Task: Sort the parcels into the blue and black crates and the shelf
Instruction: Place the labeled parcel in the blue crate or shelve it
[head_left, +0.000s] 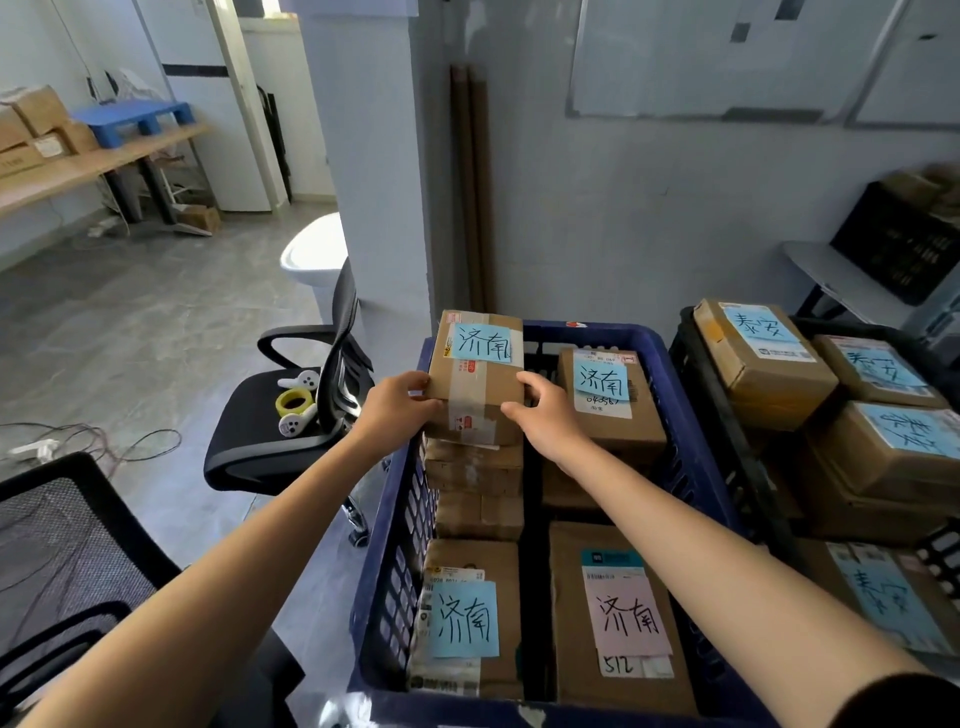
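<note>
A small cardboard parcel (478, 374) with a blue handwritten note sits on top of a stack at the far left of the blue crate (395, 561). My left hand (402, 402) grips its left side and my right hand (545, 410) grips its right near corner. Several other labelled parcels fill the blue crate, among them one with a pink note (623, 618). To the right, the black crate (727, 415) holds several parcels with blue notes. A second black crate (898, 244) stands on a grey shelf (831, 275) at the far right.
A black office chair (291, 415) with a tape roll and white controllers stands left of the blue crate. Another mesh chair (67, 561) is at the near left. Cables lie on the floor. A wooden bench (93, 161) with boxes runs along the far left wall.
</note>
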